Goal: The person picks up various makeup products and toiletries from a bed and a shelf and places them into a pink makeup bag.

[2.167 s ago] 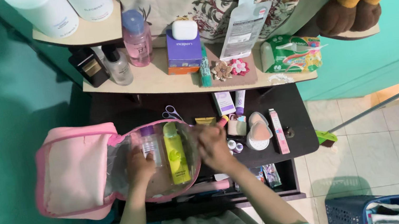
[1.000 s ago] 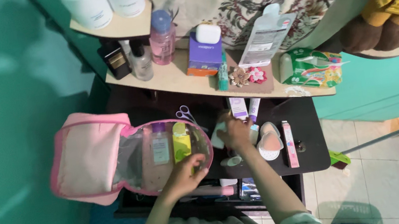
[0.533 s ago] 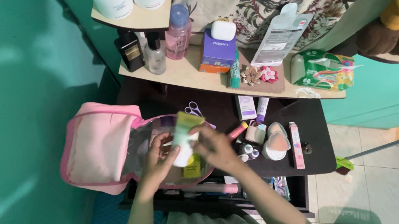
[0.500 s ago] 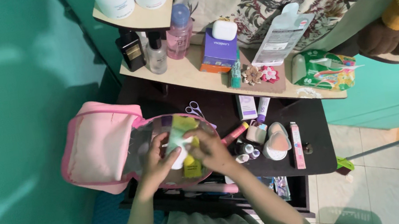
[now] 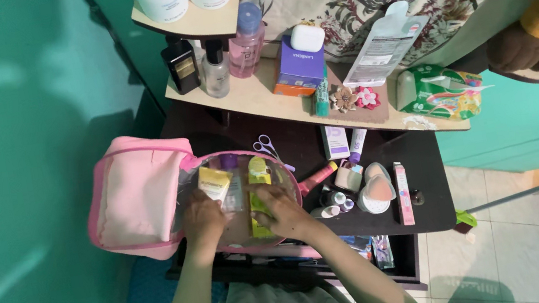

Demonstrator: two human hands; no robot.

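An open pink toiletry bag [image 5: 136, 194] lies at the left end of a black table [image 5: 430, 212], its clear pocket [image 5: 288, 177] facing up. Inside the pocket lie a white tube with a yellow end [image 5: 214, 181], a clear bottle with a purple cap [image 5: 231, 172] and a green bottle [image 5: 258, 173]. My left hand [image 5: 202, 220] grips the lower end of the white tube in the pocket. My right hand [image 5: 284, 212] covers and holds the lower half of the green bottle.
Right of the bag lie small scissors [image 5: 265, 146], a purple tube [image 5: 335, 141], a red lip stick [image 5: 319, 176], a heart-shaped compact [image 5: 378, 188] and a slim pink box [image 5: 402, 183]. A wooden shelf [image 5: 255, 103] behind carries bottles, a purple box [image 5: 298, 67] and a green tissue pack [image 5: 438, 90].
The white tube, held above the pocket by both hands, now lies inside it at the left. My right hand has shifted onto the green bottle.
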